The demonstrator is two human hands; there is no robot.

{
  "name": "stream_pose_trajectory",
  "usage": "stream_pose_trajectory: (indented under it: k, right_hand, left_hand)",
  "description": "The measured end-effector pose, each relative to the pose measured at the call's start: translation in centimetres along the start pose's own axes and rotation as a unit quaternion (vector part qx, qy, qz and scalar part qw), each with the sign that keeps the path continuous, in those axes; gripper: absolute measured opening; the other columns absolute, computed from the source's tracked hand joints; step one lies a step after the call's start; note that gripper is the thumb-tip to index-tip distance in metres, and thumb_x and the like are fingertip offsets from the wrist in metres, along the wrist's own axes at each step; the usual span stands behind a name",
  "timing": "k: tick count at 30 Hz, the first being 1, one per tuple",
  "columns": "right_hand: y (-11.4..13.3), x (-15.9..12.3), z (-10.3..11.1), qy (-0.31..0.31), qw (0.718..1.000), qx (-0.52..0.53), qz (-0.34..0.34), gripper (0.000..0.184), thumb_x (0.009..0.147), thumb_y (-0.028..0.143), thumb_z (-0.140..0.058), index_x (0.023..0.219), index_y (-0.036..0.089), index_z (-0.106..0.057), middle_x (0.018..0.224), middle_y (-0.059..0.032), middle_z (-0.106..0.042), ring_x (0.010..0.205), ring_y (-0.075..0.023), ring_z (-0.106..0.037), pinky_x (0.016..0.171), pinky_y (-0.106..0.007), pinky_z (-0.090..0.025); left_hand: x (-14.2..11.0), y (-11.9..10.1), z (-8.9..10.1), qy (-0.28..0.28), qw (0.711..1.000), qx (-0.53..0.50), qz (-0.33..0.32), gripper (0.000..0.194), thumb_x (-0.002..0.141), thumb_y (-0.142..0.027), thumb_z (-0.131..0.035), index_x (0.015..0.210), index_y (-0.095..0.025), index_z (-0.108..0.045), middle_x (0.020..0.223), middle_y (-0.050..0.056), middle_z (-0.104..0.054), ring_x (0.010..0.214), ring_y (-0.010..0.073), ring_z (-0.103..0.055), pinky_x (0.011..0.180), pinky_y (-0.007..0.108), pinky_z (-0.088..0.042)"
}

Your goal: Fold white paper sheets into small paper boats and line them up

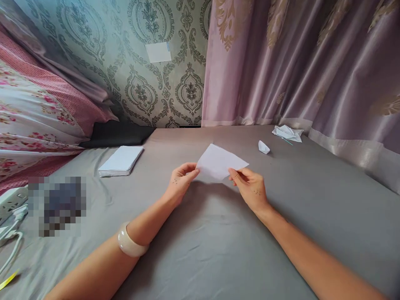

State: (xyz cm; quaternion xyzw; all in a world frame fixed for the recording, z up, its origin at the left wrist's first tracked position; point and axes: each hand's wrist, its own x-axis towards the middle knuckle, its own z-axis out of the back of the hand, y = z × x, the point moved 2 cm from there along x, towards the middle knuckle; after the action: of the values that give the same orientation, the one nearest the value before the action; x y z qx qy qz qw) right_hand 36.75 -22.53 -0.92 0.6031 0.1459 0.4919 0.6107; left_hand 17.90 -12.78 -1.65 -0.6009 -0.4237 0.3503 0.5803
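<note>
A white sheet of paper (220,161) hangs between two hands above a gray cloth (200,254), its long axis running crosswise and slanting nearer at right. The left hand (182,179) pinches its left corner; the right hand (251,187) grips its near right edge, closer to a folded paper piece (263,147) lying beyond.

White sheet (220,161) in both hands (253,191) over grey cloth (203,250), paper stack (121,159) farther left
</note>
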Motion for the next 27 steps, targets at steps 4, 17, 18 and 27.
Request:
stream_pose_trajectory:
  k: [4, 17, 18, 27]
  right_hand:
    - [0.9, -0.9, 0.4, -0.001, 0.957, -0.143, 0.250, 0.024, 0.088, 0.013, -0.049, 0.098, 0.021, -0.069, 0.105, -0.0063, -0.069, 0.092, -0.0165, -0.065, 0.080, -0.030, -0.051]
    - [-0.5, -1.4, -0.2, 0.273, 0.863, -0.388, 0.172, 0.043, 0.078, 0.001, -0.047, 0.111, 0.021, -0.064, 0.115, -0.0060, -0.063, 0.097, -0.0212, -0.055, 0.075, -0.033, -0.048]
    - [-0.5, -1.3, -0.1, 0.273, 0.867, -0.383, 0.165, 0.040, 0.079, 0.002, -0.047, 0.109, 0.021, -0.065, 0.115, -0.0058, -0.063, 0.097, -0.0209, -0.055, 0.075, -0.033, -0.048]
    - [-0.3, -0.7, 0.2, 0.266, 0.923, -0.272, 0.061, 0.024, 0.090, 0.025, -0.047, 0.079, 0.022, -0.069, 0.101, -0.0038, -0.066, 0.084, -0.0169, -0.059, 0.071, -0.030, -0.045]
  left_hand:
    - [-0.5, -0.8, 0.4, -0.019, 0.962, 0.209, -0.173, 0.049, 0.073, -0.022, -0.065, 0.122, -0.022, -0.055, 0.124, 0.010, -0.055, 0.116, 0.0248, -0.049, 0.095, 0.038, -0.043]
    - [-0.8, 1.3, 0.6, 0.190, 0.793, 0.526, -0.241, 0.047, 0.070, 0.001, -0.045, 0.106, -0.020, -0.067, 0.108, 0.008, -0.063, 0.099, 0.0241, -0.052, 0.089, 0.039, -0.045]
    - [-0.8, 1.2, 0.6, 0.187, 0.798, 0.521, -0.238, 0.043, 0.073, -0.001, -0.045, 0.106, -0.020, -0.067, 0.108, 0.008, -0.064, 0.097, 0.0237, -0.053, 0.088, 0.039, -0.045]
    - [-1.4, 0.2, -0.1, 0.108, 0.886, 0.440, -0.098, 0.024, 0.082, -0.036, -0.057, 0.070, -0.020, -0.070, 0.100, 0.009, -0.064, 0.098, 0.0271, -0.051, 0.081, 0.039, -0.047]
